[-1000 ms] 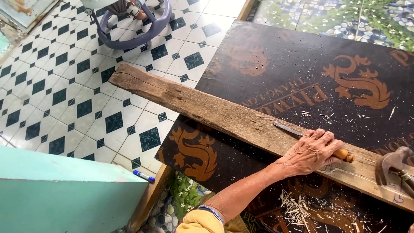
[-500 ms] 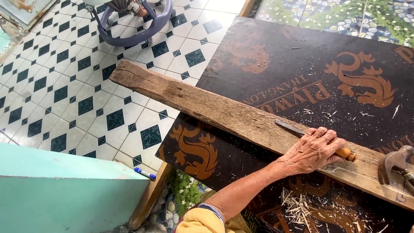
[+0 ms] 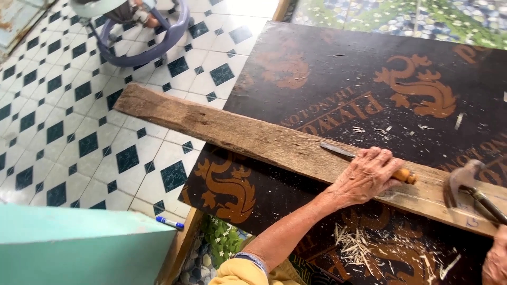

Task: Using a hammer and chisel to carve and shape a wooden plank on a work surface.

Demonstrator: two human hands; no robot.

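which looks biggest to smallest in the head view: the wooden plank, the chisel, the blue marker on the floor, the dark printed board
1. dark printed board
2. wooden plank
3. chisel, partly hidden under the left hand
4. blue marker

The marker lies lower, on the tiled floor, so the gap with the chisel is unsure.

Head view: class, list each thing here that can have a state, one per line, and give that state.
Wooden plank: flat on the dark board, one end overhanging the tiled floor.
Chisel: lying along the plank, held down.
Left hand: pressed over the chisel.
Hammer: head resting near the plank.
Right hand: at the picture's edge, grip hidden.
Blue marker: capped, lying on the floor.
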